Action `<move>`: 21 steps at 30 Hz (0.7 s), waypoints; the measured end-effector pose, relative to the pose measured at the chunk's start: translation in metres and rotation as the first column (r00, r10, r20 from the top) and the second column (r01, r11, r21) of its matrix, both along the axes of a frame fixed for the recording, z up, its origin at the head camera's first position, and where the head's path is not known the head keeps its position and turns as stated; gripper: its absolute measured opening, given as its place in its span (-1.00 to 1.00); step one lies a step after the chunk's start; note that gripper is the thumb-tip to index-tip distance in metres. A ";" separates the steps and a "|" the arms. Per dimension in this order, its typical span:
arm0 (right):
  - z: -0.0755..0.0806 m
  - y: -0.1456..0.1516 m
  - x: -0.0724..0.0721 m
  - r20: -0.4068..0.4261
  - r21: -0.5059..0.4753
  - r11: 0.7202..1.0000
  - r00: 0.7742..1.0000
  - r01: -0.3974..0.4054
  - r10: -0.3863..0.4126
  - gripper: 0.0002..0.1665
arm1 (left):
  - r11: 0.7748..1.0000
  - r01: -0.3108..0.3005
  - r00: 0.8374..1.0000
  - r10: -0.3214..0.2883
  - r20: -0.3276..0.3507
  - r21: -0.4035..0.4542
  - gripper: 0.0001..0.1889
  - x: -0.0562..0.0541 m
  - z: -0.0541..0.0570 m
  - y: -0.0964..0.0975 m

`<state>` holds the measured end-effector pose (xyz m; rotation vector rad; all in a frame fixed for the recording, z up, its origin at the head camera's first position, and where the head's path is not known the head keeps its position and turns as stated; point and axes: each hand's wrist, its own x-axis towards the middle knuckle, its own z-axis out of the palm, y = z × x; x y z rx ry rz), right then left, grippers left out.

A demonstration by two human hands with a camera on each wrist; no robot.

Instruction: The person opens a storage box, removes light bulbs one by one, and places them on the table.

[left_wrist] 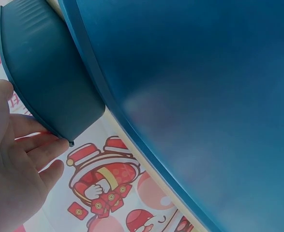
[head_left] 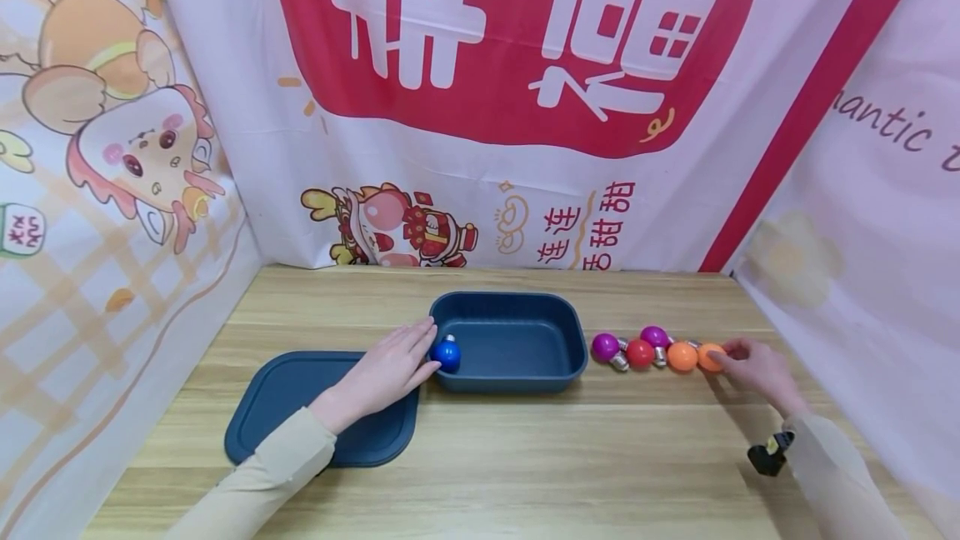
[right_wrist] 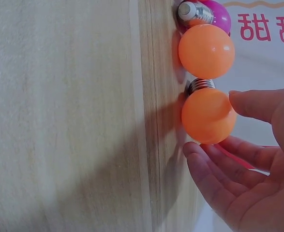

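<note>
A dark blue rectangular box (head_left: 510, 384) stands on the table with a blue light bulb (head_left: 447, 354) inside at its left end. My left hand (head_left: 388, 372) rests against the box's left end, its fingers fairly straight along the rim; the left wrist view shows the fingertips touching the box wall (left_wrist: 50, 72). At the right end of a row of bulbs, my right hand (head_left: 759, 369) pinches the outermost orange light bulb (right_wrist: 208, 116) between thumb and fingers. That bulb still lies at the table, its metal base towards the neighbouring orange bulb (right_wrist: 206, 50).
A flat dark blue lid (head_left: 378, 440) lies left of the box, partly under the left forearm. Between box and right hand lie purple bulbs (head_left: 605, 347), a red bulb (head_left: 640, 353) and another orange bulb (head_left: 682, 356). Printed cloth (head_left: 652, 215) hangs behind and at both sides.
</note>
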<state>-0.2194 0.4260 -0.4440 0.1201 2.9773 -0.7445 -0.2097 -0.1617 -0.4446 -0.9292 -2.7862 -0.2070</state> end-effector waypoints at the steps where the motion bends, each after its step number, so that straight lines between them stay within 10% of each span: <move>1: 0.000 0.000 0.000 0.001 -0.003 1.000 1.000 0.000 0.000 -0.24 | 1.000 0.001 1.000 -0.001 -0.001 0.002 -0.31 0.000 0.000 0.000; 21: 0.003 -0.004 -0.001 -0.008 -0.005 1.000 1.000 -0.001 0.001 -0.28 | 1.000 -0.001 1.000 0.001 -0.001 0.006 -0.31 -0.001 -0.002 -0.001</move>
